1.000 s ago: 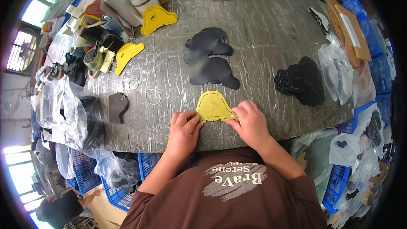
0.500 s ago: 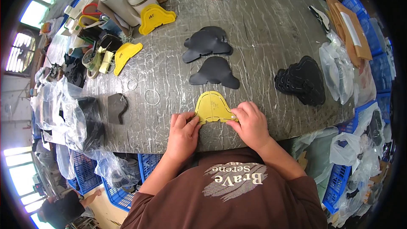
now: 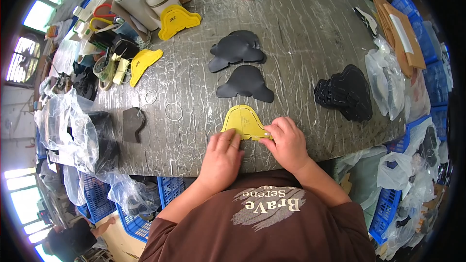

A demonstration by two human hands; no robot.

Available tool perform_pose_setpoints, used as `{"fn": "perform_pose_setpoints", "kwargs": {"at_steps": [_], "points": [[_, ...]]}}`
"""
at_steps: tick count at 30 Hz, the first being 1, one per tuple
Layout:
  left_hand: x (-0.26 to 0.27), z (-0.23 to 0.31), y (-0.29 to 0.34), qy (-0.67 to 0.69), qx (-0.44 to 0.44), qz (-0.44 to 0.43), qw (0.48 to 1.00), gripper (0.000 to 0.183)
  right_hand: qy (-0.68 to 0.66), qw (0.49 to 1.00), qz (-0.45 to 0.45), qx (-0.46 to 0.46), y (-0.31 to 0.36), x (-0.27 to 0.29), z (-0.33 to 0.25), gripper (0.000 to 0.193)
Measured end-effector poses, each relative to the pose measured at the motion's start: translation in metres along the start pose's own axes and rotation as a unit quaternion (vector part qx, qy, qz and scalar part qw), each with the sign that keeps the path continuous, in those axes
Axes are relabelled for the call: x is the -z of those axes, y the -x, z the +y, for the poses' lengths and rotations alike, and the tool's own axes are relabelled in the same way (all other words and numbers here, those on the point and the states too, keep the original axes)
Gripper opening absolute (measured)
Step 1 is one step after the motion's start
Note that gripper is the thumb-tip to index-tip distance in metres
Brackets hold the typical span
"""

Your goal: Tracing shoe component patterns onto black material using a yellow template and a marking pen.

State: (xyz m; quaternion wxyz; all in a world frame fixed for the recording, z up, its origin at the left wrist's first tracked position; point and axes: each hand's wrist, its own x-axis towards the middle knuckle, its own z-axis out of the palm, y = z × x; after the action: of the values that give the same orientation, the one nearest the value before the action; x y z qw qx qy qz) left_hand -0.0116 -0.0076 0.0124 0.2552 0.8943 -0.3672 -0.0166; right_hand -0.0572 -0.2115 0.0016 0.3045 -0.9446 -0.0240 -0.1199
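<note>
A yellow curved template (image 3: 242, 120) with slots along its edge lies flat near the table's front edge. Its right lower corner is pinched between the thumb and fingers of my right hand (image 3: 288, 143); a small whitish spot shows beside the fingertips. My left hand (image 3: 222, 159) rests its stretched fingers on the template's lower left part, hiding that corner. Just beyond the template lies a single black piece (image 3: 245, 84) of similar outline. Farther off is an overlapping group of the same black pieces (image 3: 236, 50). Whether anything lies beneath the template is hidden.
To the right sits a stack of slotted black pieces (image 3: 345, 92) by a clear plastic bag (image 3: 386, 82). Two more yellow templates (image 3: 178, 21) and a cluttered group with a white cylinder (image 3: 136, 5) stand far left. Rubber bands (image 3: 174, 111) and a dark offcut (image 3: 133, 123) lie left.
My left hand has let go of the template's left corner and shifted right, onto its lower edge. The right hand keeps its grip, and the template has barely moved.
</note>
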Motion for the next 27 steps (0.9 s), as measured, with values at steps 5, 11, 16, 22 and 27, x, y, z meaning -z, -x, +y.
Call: {"fn": "perform_pose_setpoints", "kwargs": {"at_steps": [5, 11, 16, 22, 27], "points": [[-0.006, 0.009, 0.003, -0.058, -0.052, -0.049, 0.996, 0.065, -0.004, 1.000, 0.005, -0.002, 0.000, 0.000, 0.000, 0.032], [-0.009, 0.010, 0.005, -0.094, -0.066, -0.071, 0.991, 0.075, -0.009, 1.000, 0.013, -0.002, 0.002, -0.004, 0.004, 0.032], [-0.011, 0.011, 0.006, -0.107, -0.063, -0.074, 0.989, 0.076, -0.006, 1.000, 0.015, 0.005, 0.002, -0.004, 0.005, 0.032], [-0.011, 0.014, 0.007, -0.136, -0.064, -0.082, 0.985, 0.076, -0.004, 1.000, 0.016, 0.011, 0.002, -0.006, 0.006, 0.034], [-0.014, 0.018, 0.006, -0.164, -0.059, -0.099, 0.980, 0.076, -0.008, 1.000, 0.018, 0.006, 0.002, -0.004, 0.006, 0.032]]}}
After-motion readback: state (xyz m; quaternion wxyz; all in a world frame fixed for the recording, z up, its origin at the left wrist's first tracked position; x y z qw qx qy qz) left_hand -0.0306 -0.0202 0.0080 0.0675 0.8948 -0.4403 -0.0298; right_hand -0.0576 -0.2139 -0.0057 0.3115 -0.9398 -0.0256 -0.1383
